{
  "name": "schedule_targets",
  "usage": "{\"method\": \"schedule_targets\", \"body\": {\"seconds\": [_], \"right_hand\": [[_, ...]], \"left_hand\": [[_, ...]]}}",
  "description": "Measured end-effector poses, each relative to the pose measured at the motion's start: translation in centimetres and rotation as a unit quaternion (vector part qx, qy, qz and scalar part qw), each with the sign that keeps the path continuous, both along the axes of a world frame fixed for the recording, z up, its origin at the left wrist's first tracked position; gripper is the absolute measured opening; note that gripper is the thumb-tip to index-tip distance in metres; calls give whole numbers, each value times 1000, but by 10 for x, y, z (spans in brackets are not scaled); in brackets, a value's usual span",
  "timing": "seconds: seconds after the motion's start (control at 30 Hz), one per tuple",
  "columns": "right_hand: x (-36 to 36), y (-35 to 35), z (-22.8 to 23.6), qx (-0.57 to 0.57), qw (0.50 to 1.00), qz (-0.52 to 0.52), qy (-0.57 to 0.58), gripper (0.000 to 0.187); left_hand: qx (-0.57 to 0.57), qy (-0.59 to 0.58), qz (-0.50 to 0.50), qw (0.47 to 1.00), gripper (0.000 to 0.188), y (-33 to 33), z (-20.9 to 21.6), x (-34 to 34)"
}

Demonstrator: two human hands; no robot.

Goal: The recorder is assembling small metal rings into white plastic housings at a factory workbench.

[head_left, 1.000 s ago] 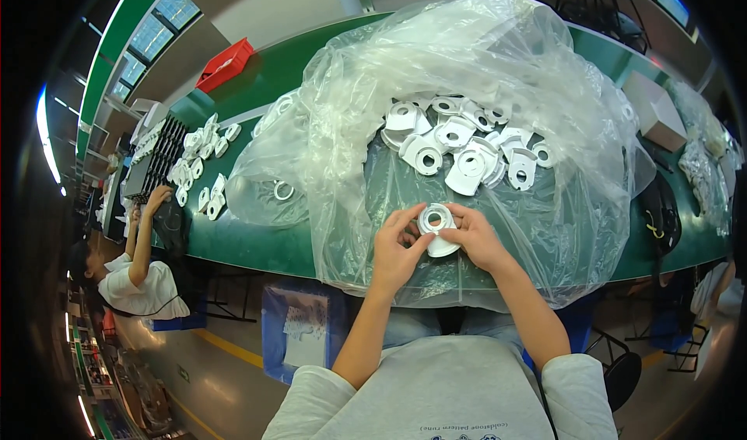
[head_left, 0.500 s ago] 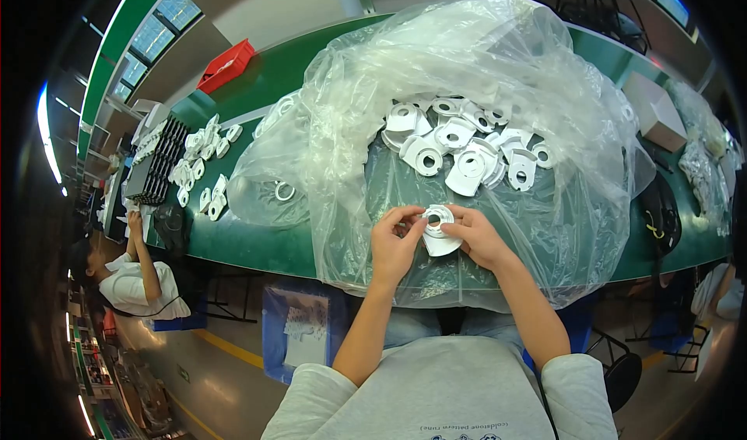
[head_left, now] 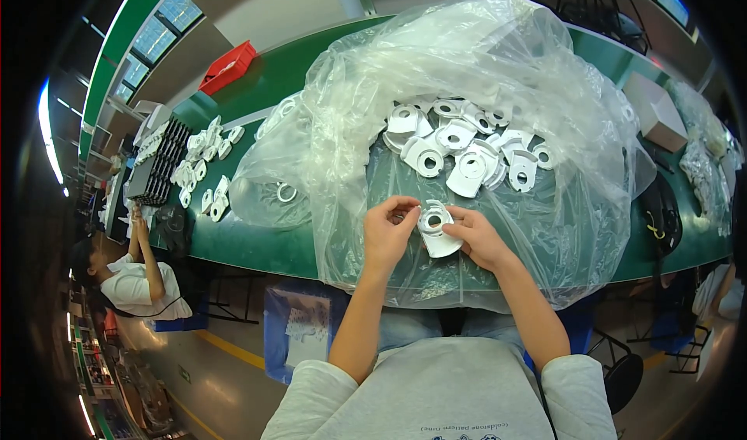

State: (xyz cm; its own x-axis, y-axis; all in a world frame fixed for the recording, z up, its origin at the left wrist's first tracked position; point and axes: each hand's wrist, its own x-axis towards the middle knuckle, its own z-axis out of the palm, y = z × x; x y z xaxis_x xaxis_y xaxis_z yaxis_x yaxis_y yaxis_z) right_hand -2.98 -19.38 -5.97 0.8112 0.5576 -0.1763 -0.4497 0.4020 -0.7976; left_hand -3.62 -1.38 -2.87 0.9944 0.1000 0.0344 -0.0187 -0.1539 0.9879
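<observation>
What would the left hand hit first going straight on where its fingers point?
Most likely the white part held in the right hand. The left hand sits just left of it; depth is unclear, so they may already touch.

I look in remotely on a factory workshop: one long green workbench (head_left: 241, 247), white plastic parts (head_left: 465, 182) heaped beyond the right hand (head_left: 478, 239), a co-worker (head_left: 138, 290) well left.
</observation>
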Motion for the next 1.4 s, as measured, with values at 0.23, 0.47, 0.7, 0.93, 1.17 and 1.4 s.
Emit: {"method": "schedule_targets", "body": {"seconds": [0.23, 0.47, 0.7, 0.93, 1.17, 1.4], "right_hand": [[0, 0, 2, 0, 1000, 0, -5, 42], [-2, 2, 3, -71, 995, -5, -74, 48], [-6, 3, 4, -42, 998, -29, -39, 49], [-4, 2, 3, -42, 998, -30, -30, 49], [-8, 5, -2, -87, 991, -58, -81, 47], [-7, 7, -1, -93, 992, -61, -65, 46]], "left_hand": [[-11, 34, -55, 998, 12, 3, 3, 1], [32, 2, -47, 998, 13, 2, -4, 1], [73, -60, -20, 995, 13, 2, 7, -4], [23, -25, -14, 999, 13, 9, 5, -17], [-16, -42, -16, 999, 17, 1, -3, -21], [6, -35, -46, 998, 20, -3, -1, -21]]}}
